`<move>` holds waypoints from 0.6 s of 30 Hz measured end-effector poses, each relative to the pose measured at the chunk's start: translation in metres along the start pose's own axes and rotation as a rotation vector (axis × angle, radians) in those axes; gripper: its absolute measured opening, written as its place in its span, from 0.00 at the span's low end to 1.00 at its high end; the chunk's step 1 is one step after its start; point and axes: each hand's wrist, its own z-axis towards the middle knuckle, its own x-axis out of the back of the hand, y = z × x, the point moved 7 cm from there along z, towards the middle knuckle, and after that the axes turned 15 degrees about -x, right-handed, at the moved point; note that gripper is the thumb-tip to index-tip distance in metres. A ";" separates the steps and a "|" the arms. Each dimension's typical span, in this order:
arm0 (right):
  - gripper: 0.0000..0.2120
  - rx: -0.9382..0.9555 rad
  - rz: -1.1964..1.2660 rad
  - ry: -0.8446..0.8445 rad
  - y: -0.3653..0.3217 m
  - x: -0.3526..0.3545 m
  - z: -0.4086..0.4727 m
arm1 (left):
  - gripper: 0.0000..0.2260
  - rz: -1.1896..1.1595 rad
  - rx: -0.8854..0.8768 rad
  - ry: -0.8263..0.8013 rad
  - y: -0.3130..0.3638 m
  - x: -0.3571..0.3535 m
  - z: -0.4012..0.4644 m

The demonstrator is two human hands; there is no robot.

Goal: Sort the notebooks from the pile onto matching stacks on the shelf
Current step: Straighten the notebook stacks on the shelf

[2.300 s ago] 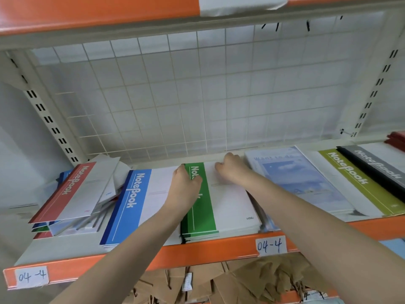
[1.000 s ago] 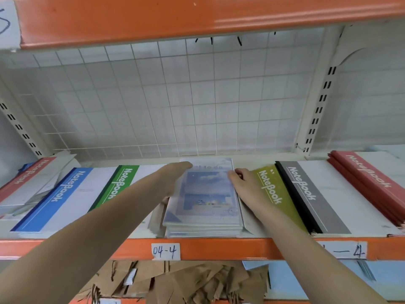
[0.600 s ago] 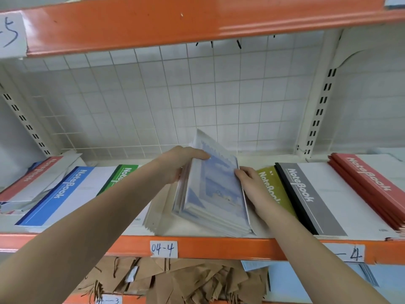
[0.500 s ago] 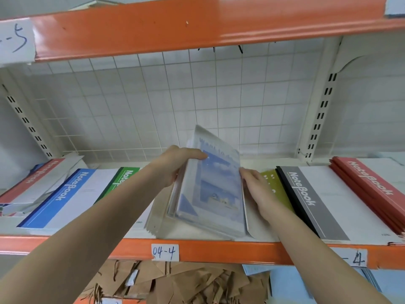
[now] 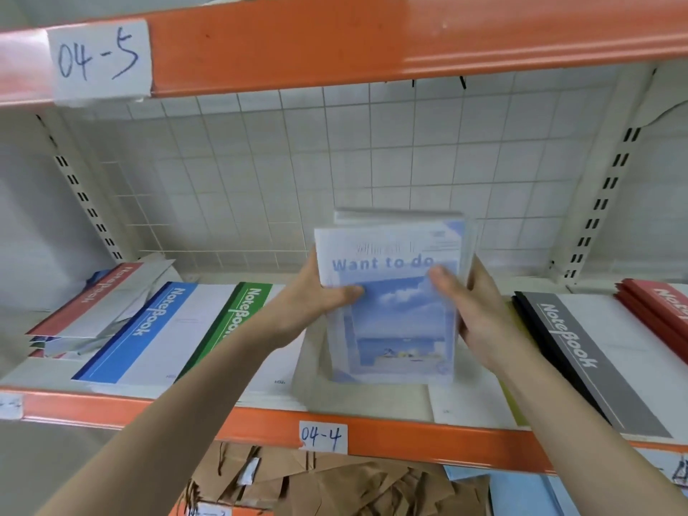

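Since half a second ago the stack of "Want to do" notebooks (image 5: pixel 394 303) has gone from tilted on its edge to nearly upright, cover facing the camera, bottom edge on or just above the shelf (image 5: pixel 260 426); contact there is blurred. Left hand (image 5: pixel 316 299) grips the stack's left edge, thumb curled across the cover. Right hand (image 5: pixel 473 303) grips the right edge, thumb on the cover, fingers behind. Both hands pinch the stack between thumb and fingers.

Left of the stack lie a green notebook stack (image 5: pixel 242 322), a blue notebook stack (image 5: pixel 149 329), and a loose pile (image 5: pixel 100 303) topped by a red cover. To the right: grey notebook stack (image 5: pixel 573 351), then red notebook stack (image 5: pixel 666 310). Label "04-4" (image 5: pixel 322 437) sits on the shelf's front rail.
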 end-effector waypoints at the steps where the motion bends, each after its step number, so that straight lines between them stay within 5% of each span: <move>1: 0.40 0.021 -0.053 0.005 0.002 -0.001 -0.003 | 0.35 0.039 -0.001 -0.053 -0.007 0.000 -0.005; 6: 0.41 0.083 -0.220 -0.005 0.005 -0.011 -0.019 | 0.32 0.134 -0.015 -0.184 -0.019 -0.003 -0.022; 10: 0.25 0.197 -0.204 0.132 -0.001 -0.014 -0.026 | 0.32 0.256 -0.117 -0.149 -0.014 0.001 -0.018; 13: 0.22 0.212 -0.156 0.243 -0.014 -0.017 -0.018 | 0.35 0.259 -0.126 -0.064 -0.005 0.014 -0.008; 18: 0.16 -0.120 -0.106 0.295 -0.015 -0.017 0.018 | 0.19 0.363 -0.088 0.053 0.019 0.037 0.010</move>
